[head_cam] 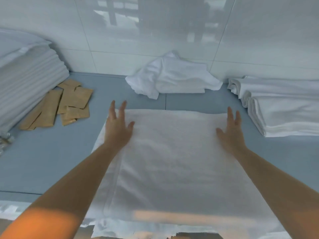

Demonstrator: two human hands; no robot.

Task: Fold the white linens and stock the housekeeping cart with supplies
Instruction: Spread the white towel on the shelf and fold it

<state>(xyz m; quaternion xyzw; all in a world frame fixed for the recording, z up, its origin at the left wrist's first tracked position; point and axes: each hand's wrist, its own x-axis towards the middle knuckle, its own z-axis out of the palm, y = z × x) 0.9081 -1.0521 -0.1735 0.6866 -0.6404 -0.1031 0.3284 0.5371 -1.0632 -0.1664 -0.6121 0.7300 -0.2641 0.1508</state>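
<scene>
A white towel point(172, 152) lies spread on the blue tabletop point(43, 161), with the left hand point(117, 130) and right hand point(231, 133) flat near its far corners, neither grip closed. It looks soft, light and limp, so it is best pinched at the corners.

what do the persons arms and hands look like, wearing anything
Both forearms are bare as far as the head view reaches, with no sleeves in sight. The left hand and right hand wear no gloves, and no rings, watch or wristbands show. A warm orange patch of light falls across the left forearm near the bottom edge. Slight blur hides finer detail such as the nails.
</scene>
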